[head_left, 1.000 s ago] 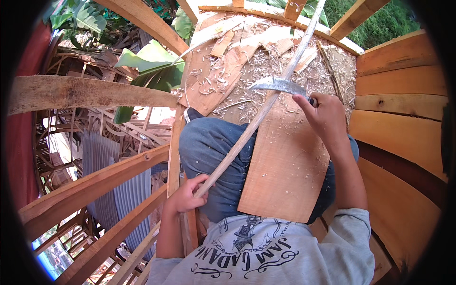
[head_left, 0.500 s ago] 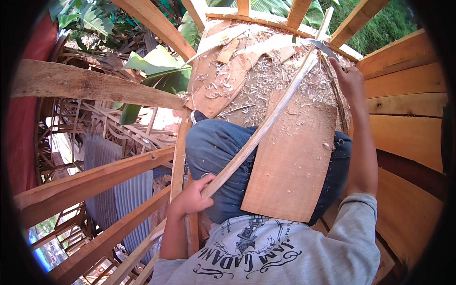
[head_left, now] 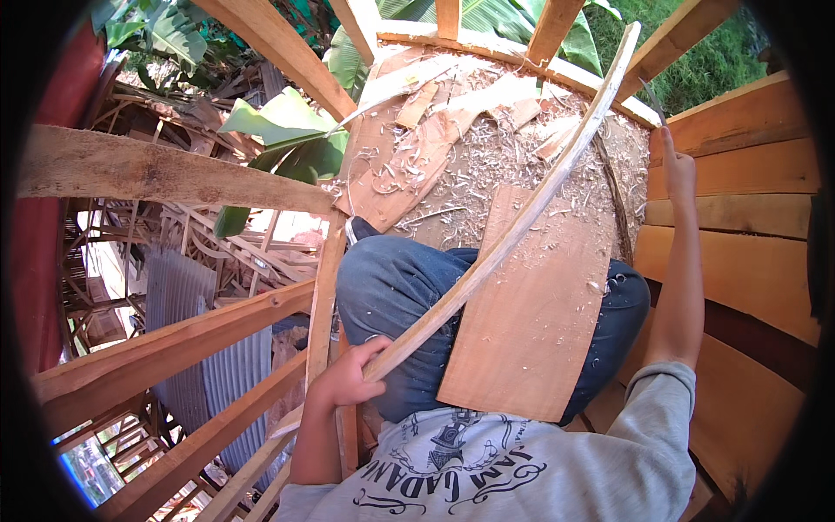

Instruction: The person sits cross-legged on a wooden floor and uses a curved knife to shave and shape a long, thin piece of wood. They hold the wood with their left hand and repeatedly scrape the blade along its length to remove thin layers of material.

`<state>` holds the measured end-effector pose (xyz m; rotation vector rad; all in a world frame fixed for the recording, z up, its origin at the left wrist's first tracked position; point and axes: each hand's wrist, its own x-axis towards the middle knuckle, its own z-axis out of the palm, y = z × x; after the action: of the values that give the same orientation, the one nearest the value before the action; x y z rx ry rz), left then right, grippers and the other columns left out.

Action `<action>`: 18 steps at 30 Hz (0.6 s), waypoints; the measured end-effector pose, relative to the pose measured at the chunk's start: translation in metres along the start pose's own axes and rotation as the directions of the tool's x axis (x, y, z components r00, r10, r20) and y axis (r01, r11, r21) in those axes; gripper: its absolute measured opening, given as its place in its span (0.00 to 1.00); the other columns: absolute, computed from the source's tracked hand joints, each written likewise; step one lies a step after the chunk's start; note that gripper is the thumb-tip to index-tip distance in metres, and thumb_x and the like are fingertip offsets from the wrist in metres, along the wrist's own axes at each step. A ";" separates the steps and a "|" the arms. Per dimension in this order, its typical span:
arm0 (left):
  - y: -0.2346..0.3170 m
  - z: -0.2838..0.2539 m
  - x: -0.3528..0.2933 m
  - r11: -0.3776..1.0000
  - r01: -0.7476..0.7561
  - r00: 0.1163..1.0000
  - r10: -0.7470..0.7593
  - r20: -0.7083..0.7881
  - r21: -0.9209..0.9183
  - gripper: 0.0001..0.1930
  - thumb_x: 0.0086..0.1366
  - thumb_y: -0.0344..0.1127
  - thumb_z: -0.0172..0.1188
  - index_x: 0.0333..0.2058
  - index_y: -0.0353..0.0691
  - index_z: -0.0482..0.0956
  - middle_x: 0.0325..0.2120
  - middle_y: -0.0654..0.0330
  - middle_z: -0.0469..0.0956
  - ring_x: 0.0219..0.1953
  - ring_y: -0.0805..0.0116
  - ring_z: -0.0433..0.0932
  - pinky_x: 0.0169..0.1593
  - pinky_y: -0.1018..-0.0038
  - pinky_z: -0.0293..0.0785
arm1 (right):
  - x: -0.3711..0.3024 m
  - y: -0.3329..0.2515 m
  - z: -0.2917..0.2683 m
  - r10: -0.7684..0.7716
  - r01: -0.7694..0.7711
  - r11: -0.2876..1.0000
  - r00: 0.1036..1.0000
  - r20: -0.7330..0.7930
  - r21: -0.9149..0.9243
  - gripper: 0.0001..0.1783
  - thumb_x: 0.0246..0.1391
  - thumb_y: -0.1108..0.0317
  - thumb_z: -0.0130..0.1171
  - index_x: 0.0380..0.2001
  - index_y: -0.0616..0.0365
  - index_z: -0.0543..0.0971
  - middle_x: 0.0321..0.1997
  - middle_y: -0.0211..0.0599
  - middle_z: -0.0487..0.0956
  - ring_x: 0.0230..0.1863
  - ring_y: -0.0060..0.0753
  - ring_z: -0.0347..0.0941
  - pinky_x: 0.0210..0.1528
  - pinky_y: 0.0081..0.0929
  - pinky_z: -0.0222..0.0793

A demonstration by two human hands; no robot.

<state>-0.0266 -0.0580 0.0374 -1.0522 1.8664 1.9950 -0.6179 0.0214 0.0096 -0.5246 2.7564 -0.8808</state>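
Note:
My left hand is wrapped round a long, pale, peeled wooden pole, near its lower part. From there the pole slants up across my left thigh and over the flat board in my lap, its far tip raised near the far rail. My right hand grips a knife out to the right; its thin blade points up and is apart from the pole. The fingers hide most of the knife's handle. The brown wooden board lies across my crossed legs, with a few shavings on it.
Curled wood shavings cover the floor ahead, with flat wood offcuts among them. A dark, thin strip lies right of the board. Plank walling stands close on my right; open wooden rails run along the left.
My right hand has moved right with the knife, so the blade has left the pole. The pole's far end has swung to the right; my left hand keeps its grip.

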 end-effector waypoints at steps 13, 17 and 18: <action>0.011 0.032 0.000 0.940 0.048 0.952 0.058 -0.300 0.337 0.24 0.37 0.30 0.59 0.39 0.36 0.72 0.25 0.52 0.73 0.28 0.55 0.75 0.35 0.70 0.71 | -0.251 -0.045 0.025 -0.418 0.454 0.890 0.852 0.315 -0.046 0.35 0.42 0.35 0.61 0.12 0.62 0.74 0.08 0.43 0.69 0.13 0.45 0.69 0.17 0.35 0.61; 0.009 0.048 0.000 0.912 0.046 0.904 0.136 -0.406 0.407 0.24 0.37 0.32 0.60 0.39 0.39 0.72 0.24 0.47 0.76 0.29 0.45 0.78 0.33 0.65 0.73 | -0.241 -0.045 0.024 -0.370 0.453 0.850 0.877 0.308 -0.270 0.38 0.38 0.29 0.59 0.10 0.59 0.74 0.08 0.41 0.69 0.12 0.43 0.69 0.17 0.34 0.62; 0.008 0.051 0.000 0.908 0.052 0.889 0.147 -0.433 0.415 0.24 0.37 0.32 0.60 0.39 0.39 0.72 0.24 0.47 0.76 0.29 0.45 0.78 0.32 0.65 0.74 | -0.238 -0.044 0.027 -0.390 0.467 0.839 0.874 0.290 -0.279 0.38 0.38 0.29 0.60 0.10 0.59 0.73 0.08 0.41 0.69 0.12 0.43 0.69 0.17 0.34 0.62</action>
<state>-0.0490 -0.0118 0.0406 -1.4312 2.4288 1.3308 -0.3801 0.0670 0.0334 -1.2686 2.6241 -0.3699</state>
